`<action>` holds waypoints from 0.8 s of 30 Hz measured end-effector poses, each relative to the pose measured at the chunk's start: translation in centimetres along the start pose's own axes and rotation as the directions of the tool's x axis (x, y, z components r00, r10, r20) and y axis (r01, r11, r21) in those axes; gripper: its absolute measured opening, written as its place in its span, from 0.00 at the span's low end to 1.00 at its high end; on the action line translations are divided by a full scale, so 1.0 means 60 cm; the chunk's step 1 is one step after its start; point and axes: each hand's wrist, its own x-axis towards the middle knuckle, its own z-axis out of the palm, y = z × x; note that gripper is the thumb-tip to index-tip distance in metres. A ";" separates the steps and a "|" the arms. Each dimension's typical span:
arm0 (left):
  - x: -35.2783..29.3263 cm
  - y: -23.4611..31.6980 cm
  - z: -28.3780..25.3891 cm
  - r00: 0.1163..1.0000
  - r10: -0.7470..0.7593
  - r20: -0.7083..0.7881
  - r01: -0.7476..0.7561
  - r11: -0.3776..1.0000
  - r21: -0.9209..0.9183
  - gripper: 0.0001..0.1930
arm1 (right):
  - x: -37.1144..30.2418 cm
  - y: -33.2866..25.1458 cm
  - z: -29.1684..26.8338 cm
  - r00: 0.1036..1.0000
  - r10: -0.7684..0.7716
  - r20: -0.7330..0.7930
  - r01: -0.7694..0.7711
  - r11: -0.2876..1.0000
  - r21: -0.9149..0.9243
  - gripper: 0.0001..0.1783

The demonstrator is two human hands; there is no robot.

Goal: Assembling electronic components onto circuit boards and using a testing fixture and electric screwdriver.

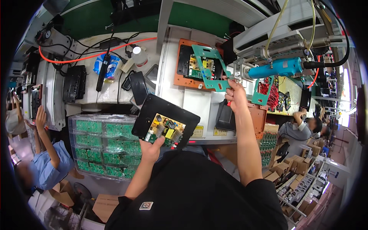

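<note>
My left hand (151,148) is closed on the near edge of a black plastic housing (143,115), tilted in front of my body. Its thumb lies beside the circuit board (165,130) inside it. Farther off, my right hand (237,94) pinches the near right corner of a green cut-out plate (203,71). That plate sits askew over an orange-brown fixture (179,78), partly covering a second black housing (186,51) with a circuit board in it. Close to my right wrist stands a dark block (225,117).
A teal cylindrical tool (276,68) on a metal slide reaches in from the right. Clear trays of green boards (107,145) stand at left. A black electric screwdriver (103,73), a white bottle (138,56) and cables lie behind. Co-workers sit at left (50,161) and right (297,130).
</note>
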 end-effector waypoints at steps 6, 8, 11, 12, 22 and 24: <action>0.004 0.005 0.023 0.999 0.038 -0.013 -0.037 0.995 0.093 0.27 | -0.011 0.003 0.000 0.997 -0.059 -0.054 0.064 0.993 0.095 0.13; 0.005 0.003 0.027 1.000 -0.006 -0.007 0.007 0.993 0.118 0.26 | -0.021 0.011 0.004 0.994 -0.085 -0.071 0.093 0.987 0.127 0.10; 0.000 -0.011 0.039 0.990 -0.140 0.031 0.138 0.988 0.064 0.23 | -0.024 0.019 0.007 0.991 -0.112 -0.074 0.124 0.975 0.185 0.05; -0.001 -0.009 0.047 0.980 -0.177 0.094 0.165 0.979 0.123 0.23 | -0.026 0.023 0.011 0.991 -0.126 -0.040 0.132 0.961 0.244 0.05; 0.018 -0.087 0.049 0.838 -0.490 0.242 0.423 0.862 0.280 0.21 | -0.033 0.044 0.034 0.976 -0.198 0.094 0.187 0.976 0.111 0.13; 0.020 -0.095 0.046 0.829 -0.509 0.229 0.443 0.850 0.286 0.21 | -0.033 0.053 0.037 0.977 -0.189 0.094 0.173 0.972 0.159 0.13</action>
